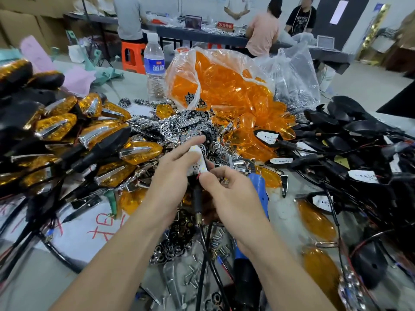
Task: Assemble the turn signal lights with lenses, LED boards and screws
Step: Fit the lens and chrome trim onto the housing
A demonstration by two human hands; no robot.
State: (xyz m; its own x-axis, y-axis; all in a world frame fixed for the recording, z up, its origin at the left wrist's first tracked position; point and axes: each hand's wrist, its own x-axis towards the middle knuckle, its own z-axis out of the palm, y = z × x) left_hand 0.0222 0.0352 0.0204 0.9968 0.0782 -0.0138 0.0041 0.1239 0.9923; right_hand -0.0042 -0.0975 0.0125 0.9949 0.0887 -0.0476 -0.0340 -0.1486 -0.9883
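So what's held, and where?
One turn signal light, LED board showing: left hand grips the left side, right hand pinches the board's lower end.

1. Left hand (170, 173), left of the blue tool (260, 189): bare.
2. Right hand (233, 194), overlapping the blue tool: bare, short pale thumbnail showing.
3. Forearms (116, 254), below the blue tool: bare down to the picture's edge.

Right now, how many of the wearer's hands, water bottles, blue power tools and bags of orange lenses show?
Hands: 2, left hand and right hand, both gripping one LED board
Water bottle: 1
Blue power tool: 1
Bag of orange lenses: 1
Total: 5
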